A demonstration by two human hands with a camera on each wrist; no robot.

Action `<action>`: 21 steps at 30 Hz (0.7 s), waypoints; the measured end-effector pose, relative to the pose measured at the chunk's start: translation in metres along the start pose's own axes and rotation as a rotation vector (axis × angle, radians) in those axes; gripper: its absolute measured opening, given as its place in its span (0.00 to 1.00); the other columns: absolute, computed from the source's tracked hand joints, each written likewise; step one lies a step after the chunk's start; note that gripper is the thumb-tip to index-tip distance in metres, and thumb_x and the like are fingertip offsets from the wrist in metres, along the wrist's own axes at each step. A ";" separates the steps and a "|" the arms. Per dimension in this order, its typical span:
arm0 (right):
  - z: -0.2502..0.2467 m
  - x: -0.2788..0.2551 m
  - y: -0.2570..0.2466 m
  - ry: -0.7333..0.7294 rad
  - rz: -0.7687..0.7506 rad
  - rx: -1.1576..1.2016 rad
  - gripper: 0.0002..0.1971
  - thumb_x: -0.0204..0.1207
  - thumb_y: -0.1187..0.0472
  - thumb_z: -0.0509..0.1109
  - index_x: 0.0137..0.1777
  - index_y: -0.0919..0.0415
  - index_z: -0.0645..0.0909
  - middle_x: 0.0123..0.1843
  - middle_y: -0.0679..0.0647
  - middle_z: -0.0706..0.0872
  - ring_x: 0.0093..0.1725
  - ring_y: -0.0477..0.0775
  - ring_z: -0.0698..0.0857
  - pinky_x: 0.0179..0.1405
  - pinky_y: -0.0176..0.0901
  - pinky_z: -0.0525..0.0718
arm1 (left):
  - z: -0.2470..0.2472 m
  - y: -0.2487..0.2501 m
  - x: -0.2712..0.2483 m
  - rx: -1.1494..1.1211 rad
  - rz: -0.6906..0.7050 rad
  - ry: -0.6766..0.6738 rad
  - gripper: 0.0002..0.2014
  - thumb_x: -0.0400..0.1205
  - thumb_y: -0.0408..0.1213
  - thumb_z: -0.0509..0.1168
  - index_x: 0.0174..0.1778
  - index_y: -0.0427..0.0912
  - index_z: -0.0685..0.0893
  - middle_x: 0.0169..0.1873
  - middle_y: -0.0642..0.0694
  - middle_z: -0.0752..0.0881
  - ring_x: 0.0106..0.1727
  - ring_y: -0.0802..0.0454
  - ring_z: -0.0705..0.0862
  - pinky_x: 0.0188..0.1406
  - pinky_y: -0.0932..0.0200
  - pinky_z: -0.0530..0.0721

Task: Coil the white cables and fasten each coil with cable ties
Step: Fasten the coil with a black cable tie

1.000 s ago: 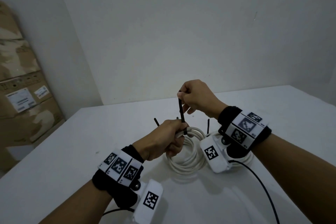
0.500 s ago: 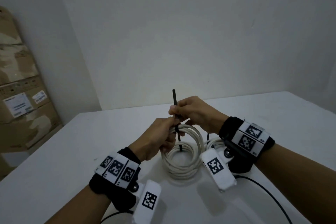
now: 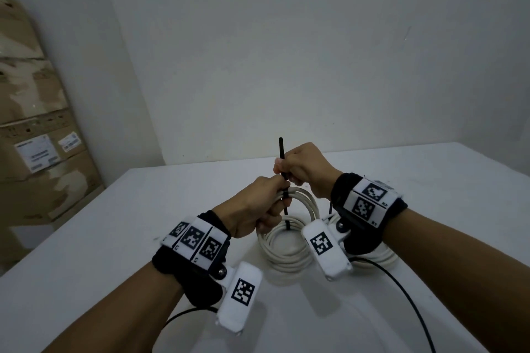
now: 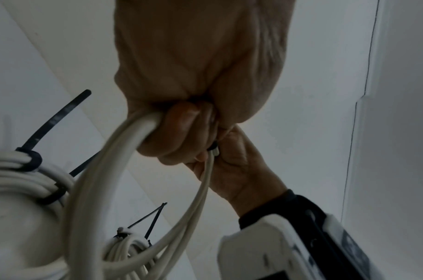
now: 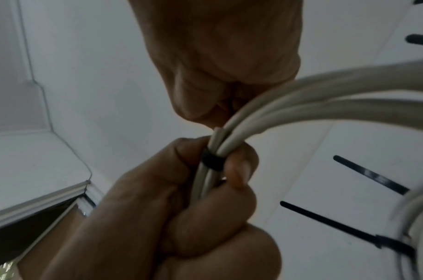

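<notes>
A coil of white cable [image 3: 286, 249] stands tilted on the white table, its top lifted. My left hand [image 3: 259, 203] grips the top of the coil, fingers curled round the strands [image 4: 124, 151]. A black cable tie [image 3: 281, 152] is looped round those strands as a tight band [image 5: 211, 161], and its tail sticks straight up. My right hand [image 3: 296, 170] pinches the tail just above the left hand. The tie's head is hidden between the fingers.
A second white coil [image 3: 384, 255] lies under my right wrist. Tied coils with black tie tails [image 4: 55, 121] [image 5: 368, 174] show in the wrist views. Cardboard boxes [image 3: 34, 123] stand at the left beside the table [image 3: 114, 238]. The wall is close behind.
A second ago my right hand held the tie tail high, near its tip. It has since dropped to grip the tail close to the coil, leaving the tail end free above it.
</notes>
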State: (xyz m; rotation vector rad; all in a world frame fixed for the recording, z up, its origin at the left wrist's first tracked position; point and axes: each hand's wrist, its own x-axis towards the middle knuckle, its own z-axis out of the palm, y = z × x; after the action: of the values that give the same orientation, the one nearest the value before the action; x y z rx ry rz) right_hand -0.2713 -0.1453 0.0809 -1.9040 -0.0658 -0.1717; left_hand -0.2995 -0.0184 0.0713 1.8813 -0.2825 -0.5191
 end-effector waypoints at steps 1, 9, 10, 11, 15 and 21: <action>0.000 -0.001 0.000 -0.003 0.004 0.007 0.13 0.73 0.70 0.69 0.26 0.67 0.80 0.31 0.64 0.80 0.23 0.53 0.70 0.21 0.39 0.67 | -0.001 0.000 0.000 -0.024 -0.011 -0.005 0.16 0.84 0.42 0.47 0.31 0.42 0.68 0.17 0.52 0.58 0.17 0.57 0.54 0.21 0.66 0.51; 0.000 0.000 -0.002 -0.005 0.065 0.066 0.11 0.73 0.72 0.69 0.28 0.68 0.80 0.27 0.60 0.79 0.23 0.51 0.73 0.22 0.38 0.71 | -0.007 -0.003 0.000 -0.164 -0.061 -0.097 0.19 0.85 0.44 0.48 0.27 0.44 0.69 0.16 0.52 0.57 0.15 0.58 0.54 0.17 0.70 0.50; 0.001 -0.002 0.001 -0.004 0.057 0.057 0.12 0.72 0.72 0.70 0.27 0.68 0.80 0.29 0.62 0.81 0.22 0.51 0.73 0.21 0.38 0.71 | -0.004 -0.006 -0.001 -0.159 -0.066 -0.104 0.20 0.85 0.44 0.48 0.27 0.44 0.69 0.16 0.52 0.57 0.15 0.58 0.54 0.16 0.70 0.51; 0.001 -0.002 0.004 -0.005 0.047 0.046 0.13 0.71 0.72 0.70 0.26 0.68 0.79 0.31 0.64 0.82 0.22 0.52 0.73 0.21 0.37 0.71 | -0.002 -0.008 -0.001 -0.155 -0.071 -0.107 0.20 0.85 0.44 0.48 0.26 0.44 0.69 0.16 0.52 0.57 0.15 0.57 0.54 0.16 0.71 0.52; 0.001 -0.002 0.007 -0.029 0.069 -0.021 0.14 0.71 0.72 0.69 0.24 0.67 0.77 0.29 0.61 0.81 0.22 0.52 0.72 0.21 0.37 0.70 | 0.000 -0.011 -0.004 -0.142 -0.095 -0.109 0.21 0.85 0.44 0.48 0.25 0.44 0.68 0.16 0.52 0.57 0.15 0.57 0.54 0.15 0.70 0.53; -0.021 -0.009 -0.006 -0.161 0.128 0.161 0.16 0.81 0.53 0.66 0.50 0.69 0.82 0.38 0.59 0.86 0.30 0.51 0.82 0.29 0.39 0.79 | -0.021 -0.002 0.004 -0.298 -0.102 -0.053 0.17 0.82 0.42 0.50 0.28 0.41 0.72 0.13 0.53 0.58 0.11 0.58 0.56 0.13 0.73 0.55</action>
State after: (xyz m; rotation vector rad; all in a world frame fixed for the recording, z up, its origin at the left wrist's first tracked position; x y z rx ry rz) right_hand -0.2831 -0.1630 0.0924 -1.7515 -0.0647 0.0723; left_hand -0.2857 -0.0027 0.0750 1.5993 -0.1353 -0.6444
